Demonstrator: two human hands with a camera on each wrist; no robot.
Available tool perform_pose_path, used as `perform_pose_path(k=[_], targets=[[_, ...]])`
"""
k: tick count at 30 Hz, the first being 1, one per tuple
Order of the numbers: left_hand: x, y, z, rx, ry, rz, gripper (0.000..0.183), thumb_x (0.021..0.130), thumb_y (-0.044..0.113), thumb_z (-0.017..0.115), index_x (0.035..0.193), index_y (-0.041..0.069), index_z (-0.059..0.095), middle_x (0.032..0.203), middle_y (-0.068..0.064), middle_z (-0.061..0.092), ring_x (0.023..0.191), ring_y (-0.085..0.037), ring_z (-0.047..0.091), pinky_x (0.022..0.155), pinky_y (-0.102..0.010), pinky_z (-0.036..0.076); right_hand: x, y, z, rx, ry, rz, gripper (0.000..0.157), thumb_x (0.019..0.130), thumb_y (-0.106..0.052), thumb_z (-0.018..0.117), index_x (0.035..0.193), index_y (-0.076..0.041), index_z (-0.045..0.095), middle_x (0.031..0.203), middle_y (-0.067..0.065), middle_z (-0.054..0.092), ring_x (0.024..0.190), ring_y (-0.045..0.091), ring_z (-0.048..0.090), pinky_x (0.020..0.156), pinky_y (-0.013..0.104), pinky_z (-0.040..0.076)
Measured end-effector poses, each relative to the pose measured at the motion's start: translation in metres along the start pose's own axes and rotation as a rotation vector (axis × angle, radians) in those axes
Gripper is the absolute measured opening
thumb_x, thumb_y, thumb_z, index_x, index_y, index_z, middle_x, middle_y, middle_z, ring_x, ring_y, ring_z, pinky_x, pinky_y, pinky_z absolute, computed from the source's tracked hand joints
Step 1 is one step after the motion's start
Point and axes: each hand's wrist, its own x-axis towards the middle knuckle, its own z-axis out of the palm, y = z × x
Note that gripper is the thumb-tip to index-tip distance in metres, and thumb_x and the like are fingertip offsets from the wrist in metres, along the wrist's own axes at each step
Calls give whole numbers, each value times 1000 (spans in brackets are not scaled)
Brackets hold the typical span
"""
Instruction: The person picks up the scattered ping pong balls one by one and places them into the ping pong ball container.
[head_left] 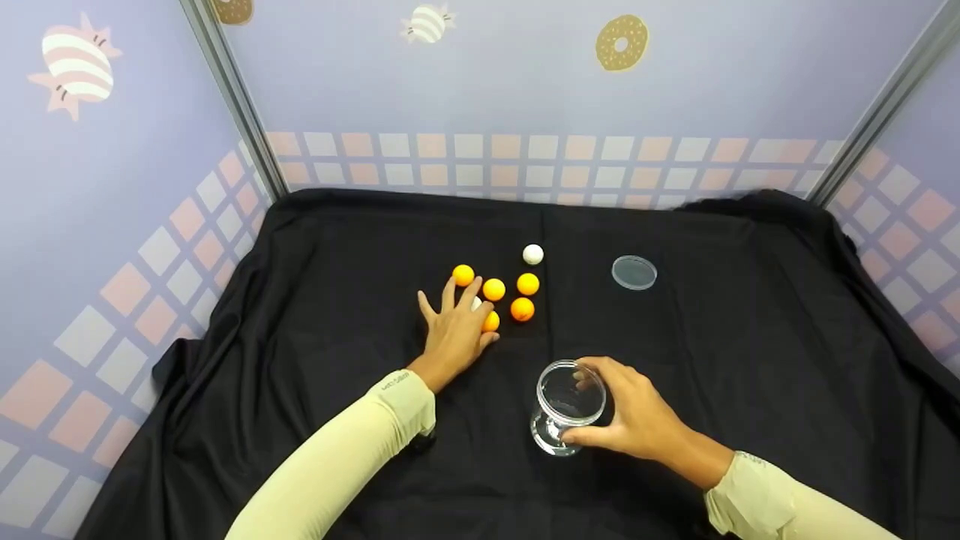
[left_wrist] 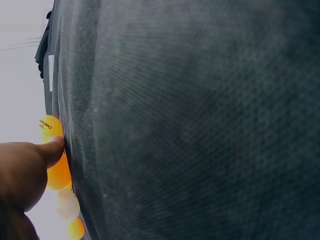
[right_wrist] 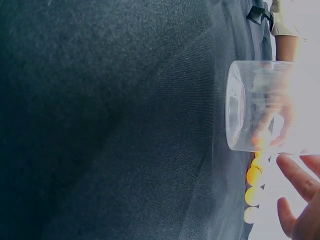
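My left hand (head_left: 454, 330) reaches over a cluster of ping-pong balls, fingers spread. Its thumb and index finger pinch an orange ping-pong ball (head_left: 491, 322), and the thumb (left_wrist: 54, 148) overlaps orange in the left wrist view. Partly hidden under the fingers is a white ball (head_left: 476, 304). Another orange ball (head_left: 463, 275) sits at the fingertips. My right hand (head_left: 634, 409) grips a clear, open-topped jar (head_left: 556, 414) from its right side, thumb in front and fingers behind. The jar (right_wrist: 250, 107) is upright with its base at the black cloth, and no ball shows inside.
More orange balls (head_left: 528, 284) lie just right of the left hand, with a white ball (head_left: 533, 254) behind them. A clear round lid (head_left: 634, 273) lies flat at the back right. Black cloth (head_left: 337, 300) covers the table, with patterned walls (head_left: 480, 90) around it.
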Motion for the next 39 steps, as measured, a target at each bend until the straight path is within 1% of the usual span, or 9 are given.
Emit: perform_pose_path(k=[5,12,17,22,31,34,39], targets=[[0,1,-1,2,11,-3,37,85,37,82,119,24,72,161,-3,44,150,-42,32,106,-85,19,0,0,0,-4,1,-1,88,62,-64,90,130,-15,60,107,-9,73,99,10,69,83,42,52],[-1,3,-2,-14,15,-10,36,86,38,81,119,25,72,161,-3,43,150,-42,33,107,-84,18,0,1,1,-8,4,-11,89,62,-64,90,130,-16,60,106,-9,73,99,11,69,83,42,52],[-2,6,-6,-33,5,-1,36,86,38,81,119,26,72,162,-2,42,150,-42,32,107,-84,18,0,0,0,-16,-6,9,90,60,-66,90,131,-19,60,106,-10,72,99,11,67,83,41,52],[-4,10,-12,-63,30,20,38,87,38,81,121,25,72,162,-4,42,150,-43,32,106,-85,17,0,0,-1,-21,-12,25,91,59,-68,89,131,-21,60,110,-11,71,99,11,65,83,40,52],[-9,17,-28,-85,83,50,39,85,40,81,120,26,71,160,-4,44,150,-43,32,105,-85,20,0,1,1,19,-6,27,92,58,-65,92,132,-20,59,113,-8,71,102,9,66,86,39,55],[-11,18,-31,-93,88,61,39,85,41,81,120,26,71,161,-3,43,150,-43,32,105,-85,20,0,2,2,42,-6,34,92,59,-63,92,133,-22,58,114,-8,70,103,8,67,88,36,55],[-15,21,-34,-110,84,70,39,86,42,81,121,26,71,162,-3,42,149,-43,33,106,-84,18,-1,2,4,93,-4,43,91,59,-60,94,133,-23,57,117,-3,71,104,8,68,91,31,55]])
